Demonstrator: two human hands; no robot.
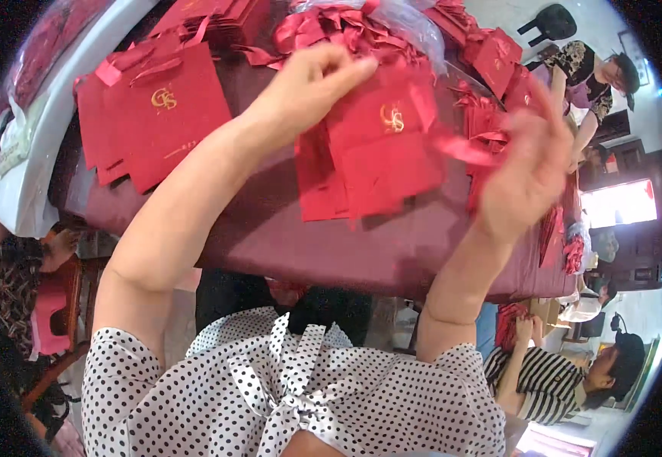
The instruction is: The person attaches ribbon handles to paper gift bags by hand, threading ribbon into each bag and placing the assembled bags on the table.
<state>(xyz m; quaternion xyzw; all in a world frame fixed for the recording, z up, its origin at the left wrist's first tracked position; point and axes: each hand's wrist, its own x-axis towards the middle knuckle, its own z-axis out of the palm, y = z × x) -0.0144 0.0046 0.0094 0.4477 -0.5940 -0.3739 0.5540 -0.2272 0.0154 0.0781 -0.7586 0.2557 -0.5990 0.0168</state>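
A small red gift bag (392, 145) with a gold emblem and ribbon lies in front of me, slightly blurred, over other red bags at the middle of the table. At its upper edge, the fingers of my left hand (304, 84) are curled with the thumb pressed on the bag's top; the exact grip is partly hidden. A pink-red ribbon (464, 149) trails from the bag's right side toward my right hand (525, 171). That hand is raised and smeared by motion, so its fingers cannot be made out.
A stack of larger red gift bags (159, 107) lies to the left on the dark red tablecloth (293, 255). More bags and ribbons (331, 30) pile up at the far side, near clear plastic (414, 30). Two people (551, 377) work at the right.
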